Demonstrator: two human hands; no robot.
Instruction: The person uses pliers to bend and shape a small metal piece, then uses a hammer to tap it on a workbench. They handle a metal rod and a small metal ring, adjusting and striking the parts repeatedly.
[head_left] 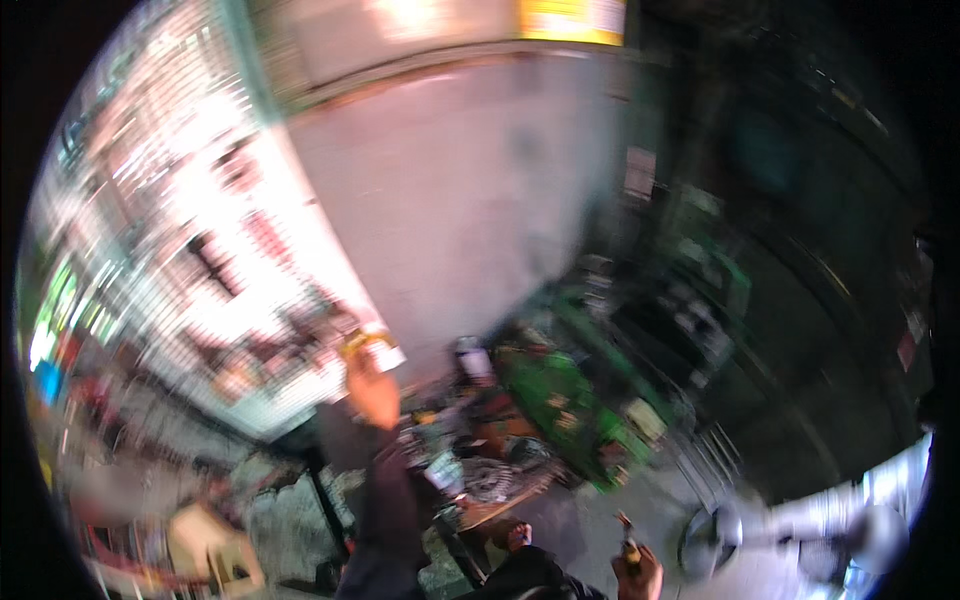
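My left hand is raised at the lower edge of a bright, grilled window, beside a pale wall panel. It grips a small yellow object, too smeared by motion to identify. My right hand is low at the bottom right, closed on a hand tool with a yellowish handle and a narrow tip pointing up, possibly pliers. The whole view is blurred.
A green machine stands below the panel, with cluttered parts and tools beside it. A tan box lies at the lower left. A dark structure fills the right, above a grey floor. A foot shows at the bottom.
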